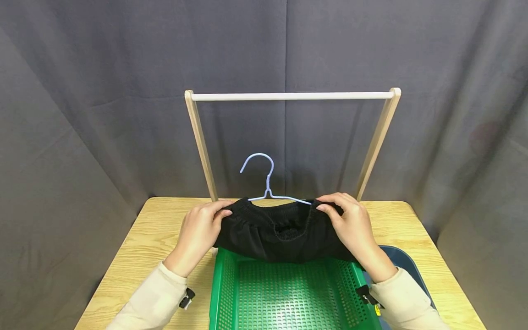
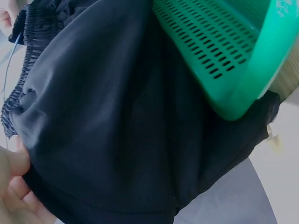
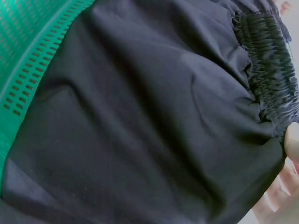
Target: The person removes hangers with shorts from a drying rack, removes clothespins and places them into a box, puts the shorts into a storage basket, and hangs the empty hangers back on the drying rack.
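Note:
A pair of black shorts (image 1: 264,238) with a gathered elastic waistband (image 3: 271,70) spans the space between my hands over a green basket's far end. My left hand (image 1: 202,228) pinches the waistband's left end between thumb and fingers. At the right end, my right hand (image 1: 351,222) pinches the cloth the same way. A light blue wire hanger (image 1: 268,181) sits inside the waist, its hook standing up and pointing left. Both outer ends of the hanger are hidden in the cloth. In the left wrist view, the shorts (image 2: 107,116) drape past the basket's rim.
The green perforated basket (image 1: 218,293) stands on the wooden table (image 1: 152,238) close to me. A dark blue bin (image 1: 406,259) shows to its right, partly under my right forearm. Behind the shorts rises a rack with a white rail (image 1: 288,96) and wooden posts. Grey curtains surround the table.

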`<state>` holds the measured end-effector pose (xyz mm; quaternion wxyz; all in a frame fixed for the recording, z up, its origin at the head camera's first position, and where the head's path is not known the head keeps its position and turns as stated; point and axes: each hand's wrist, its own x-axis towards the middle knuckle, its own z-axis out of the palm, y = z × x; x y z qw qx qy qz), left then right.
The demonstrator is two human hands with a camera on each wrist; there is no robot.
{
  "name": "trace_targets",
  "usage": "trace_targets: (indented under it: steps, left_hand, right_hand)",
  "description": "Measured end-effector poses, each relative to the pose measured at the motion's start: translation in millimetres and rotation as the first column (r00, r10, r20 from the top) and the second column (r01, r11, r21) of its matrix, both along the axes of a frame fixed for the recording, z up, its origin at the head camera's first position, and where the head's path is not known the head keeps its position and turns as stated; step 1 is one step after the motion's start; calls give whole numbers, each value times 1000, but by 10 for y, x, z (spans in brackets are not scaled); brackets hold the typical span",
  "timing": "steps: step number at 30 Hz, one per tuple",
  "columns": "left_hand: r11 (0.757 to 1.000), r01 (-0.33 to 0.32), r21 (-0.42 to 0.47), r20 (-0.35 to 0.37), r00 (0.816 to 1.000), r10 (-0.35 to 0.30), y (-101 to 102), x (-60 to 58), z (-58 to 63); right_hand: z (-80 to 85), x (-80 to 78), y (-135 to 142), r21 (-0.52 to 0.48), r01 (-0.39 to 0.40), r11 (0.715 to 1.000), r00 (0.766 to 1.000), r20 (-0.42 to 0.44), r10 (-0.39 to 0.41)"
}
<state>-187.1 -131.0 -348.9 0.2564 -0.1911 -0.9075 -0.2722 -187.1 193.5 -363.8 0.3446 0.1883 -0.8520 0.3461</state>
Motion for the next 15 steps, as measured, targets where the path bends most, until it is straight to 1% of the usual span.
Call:
trace_targets:
  steps: [3,9,15]
  left_hand:
    - [1000,-21,-3,-16,1000,21,-23,3,-24]
    - [998,-65,5,-16,998,65,-63,3,-42]
    - [997,-83,6,-32,996,83,-80,4,-44]
  right_hand:
    - [2,4,52,-13,9,1000,1000,-13,-9]
    - [-5,22,182,-31,38,999,999,-27,-39]
    - [-27,55,315,-25,77,997,996,-33,-77]
